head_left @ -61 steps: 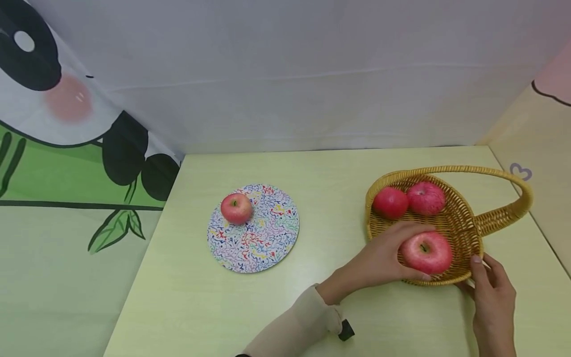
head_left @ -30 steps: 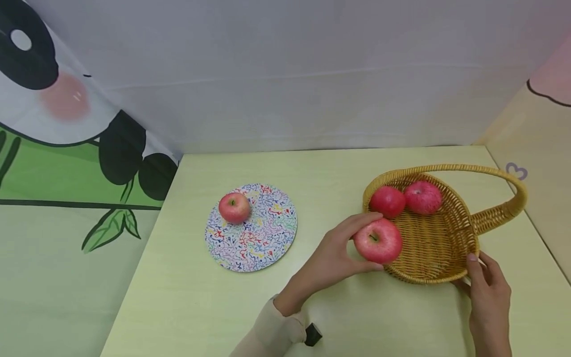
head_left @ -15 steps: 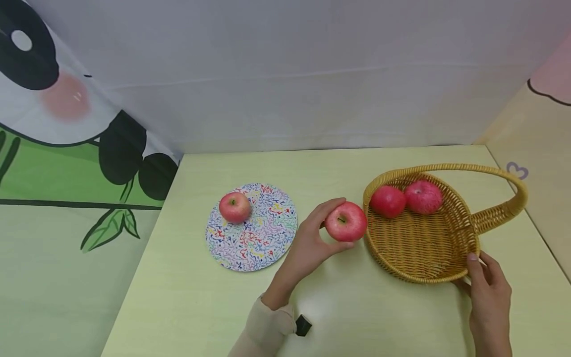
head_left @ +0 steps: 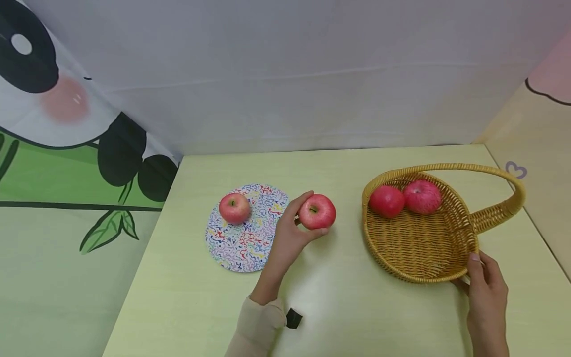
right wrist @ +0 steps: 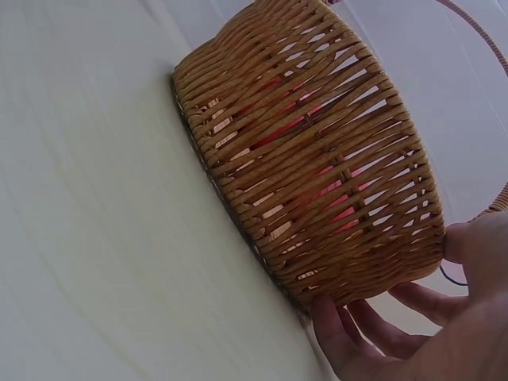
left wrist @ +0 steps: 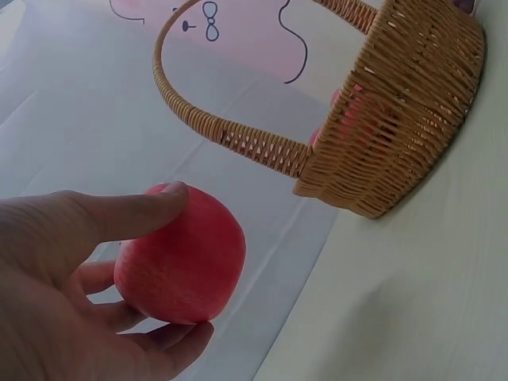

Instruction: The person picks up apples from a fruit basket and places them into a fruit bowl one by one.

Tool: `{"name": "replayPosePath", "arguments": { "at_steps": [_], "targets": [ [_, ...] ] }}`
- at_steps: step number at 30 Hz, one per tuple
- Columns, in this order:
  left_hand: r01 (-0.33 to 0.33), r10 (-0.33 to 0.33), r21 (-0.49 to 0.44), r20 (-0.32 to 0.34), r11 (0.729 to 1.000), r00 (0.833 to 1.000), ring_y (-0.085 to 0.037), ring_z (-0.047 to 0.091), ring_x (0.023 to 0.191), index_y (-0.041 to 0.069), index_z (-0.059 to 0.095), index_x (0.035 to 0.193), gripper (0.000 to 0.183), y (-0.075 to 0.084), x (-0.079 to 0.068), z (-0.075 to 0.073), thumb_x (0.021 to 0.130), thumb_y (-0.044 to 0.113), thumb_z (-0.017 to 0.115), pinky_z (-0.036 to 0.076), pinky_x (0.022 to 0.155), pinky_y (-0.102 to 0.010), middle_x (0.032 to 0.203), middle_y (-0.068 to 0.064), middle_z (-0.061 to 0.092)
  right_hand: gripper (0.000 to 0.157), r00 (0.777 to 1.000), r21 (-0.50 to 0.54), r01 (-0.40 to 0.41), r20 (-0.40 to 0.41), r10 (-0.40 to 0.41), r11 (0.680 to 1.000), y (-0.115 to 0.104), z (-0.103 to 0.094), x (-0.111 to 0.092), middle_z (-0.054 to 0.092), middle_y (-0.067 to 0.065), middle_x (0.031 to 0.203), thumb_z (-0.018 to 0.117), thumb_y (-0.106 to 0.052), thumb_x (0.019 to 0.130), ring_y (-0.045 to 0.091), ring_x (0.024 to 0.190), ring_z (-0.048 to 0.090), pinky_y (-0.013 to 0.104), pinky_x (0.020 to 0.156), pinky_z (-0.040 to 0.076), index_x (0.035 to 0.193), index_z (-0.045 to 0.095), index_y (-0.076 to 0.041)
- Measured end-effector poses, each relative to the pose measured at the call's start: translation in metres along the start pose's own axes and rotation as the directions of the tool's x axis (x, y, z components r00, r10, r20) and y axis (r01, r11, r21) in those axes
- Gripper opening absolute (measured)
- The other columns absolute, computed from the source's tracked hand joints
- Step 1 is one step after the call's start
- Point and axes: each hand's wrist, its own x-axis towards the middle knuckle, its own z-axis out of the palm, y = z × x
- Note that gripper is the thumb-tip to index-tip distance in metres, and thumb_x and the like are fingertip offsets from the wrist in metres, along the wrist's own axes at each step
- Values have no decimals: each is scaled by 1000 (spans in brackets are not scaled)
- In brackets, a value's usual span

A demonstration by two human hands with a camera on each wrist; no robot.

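In the head view my left hand (head_left: 287, 238) holds a red apple (head_left: 317, 211) between thumb and fingers, above the table by the right edge of a patterned round plate (head_left: 241, 253). The left wrist view shows this apple (left wrist: 186, 258) gripped clear of the tabletop. Another apple (head_left: 234, 208) sits on the plate's upper left. My right hand (head_left: 486, 297) grips the near right rim of a wicker basket (head_left: 421, 243), thumb on top; the right wrist view shows its fingers (right wrist: 381, 329) against the basket's side. Inside the basket lie a red fruit (head_left: 387, 201) and a pinkish-red apple (head_left: 422, 197).
The basket's tall handle (head_left: 499, 218) arches over its back and right side. A pale yellow table (head_left: 339, 302) carries everything, with a grey-white cloth wall (head_left: 312, 99) behind. A small black block (head_left: 294, 318) shows beside the left sleeve.
My left hand has lifted the apple out of the basket and carried it left, to beside the plate. My right hand has stayed on the basket's rim.
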Motion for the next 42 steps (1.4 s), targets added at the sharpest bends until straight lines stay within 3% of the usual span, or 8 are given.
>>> {"name": "replayPosePath", "arguments": {
  "at_steps": [11, 21, 29, 35, 42],
  "targets": [
    [53, -50, 10, -196, 999, 979, -28, 54, 137, 18, 54, 151, 83, -16, 10, -17, 78, 5, 90, 53, 111, -51, 152, -7, 56, 41, 1000, -10, 24, 12, -24, 1000, -1, -1, -1, 58, -10, 121, 55, -39, 107, -2, 106, 60, 14, 66, 57, 141, 57, -18],
    [90, -79, 28, -268, 996, 960, -28, 52, 141, 18, 53, 152, 82, -31, 20, -29, 80, 6, 89, 51, 114, -49, 154, -6, 54, 44, 1000, -24, 17, -8, -17, 1000, 1, 1, 0, 58, -9, 120, 54, -41, 107, 0, 105, 60, 14, 65, 58, 144, 57, -18],
    [155, -117, 90, -335, 984, 935, -30, 48, 146, 18, 51, 154, 83, -41, 27, -34, 80, 11, 90, 46, 119, -51, 156, -8, 53, 43, 1000, -31, 3, -15, -3, 1000, 3, 0, -1, 58, -10, 121, 55, -41, 106, -1, 105, 60, 14, 64, 58, 143, 57, -18],
    [157, -104, 109, -390, 982, 915, -31, 49, 145, 13, 48, 155, 85, -49, 29, -37, 81, 13, 89, 43, 121, -52, 156, -11, 53, 42, 1000, -29, 6, -15, -6, 1000, 2, 1, 0, 58, -10, 120, 56, -40, 106, -1, 105, 60, 14, 64, 58, 141, 59, -18],
    [183, -122, 112, -409, 977, 904, -29, 50, 145, 14, 44, 158, 86, -61, 31, -41, 83, 13, 87, 44, 121, -52, 157, -8, 52, 39, 1000, -20, 10, -6, -10, 1000, 1, 1, 1, 58, -10, 122, 57, -39, 106, -1, 107, 60, 14, 65, 57, 139, 58, -18]
  ]
}}
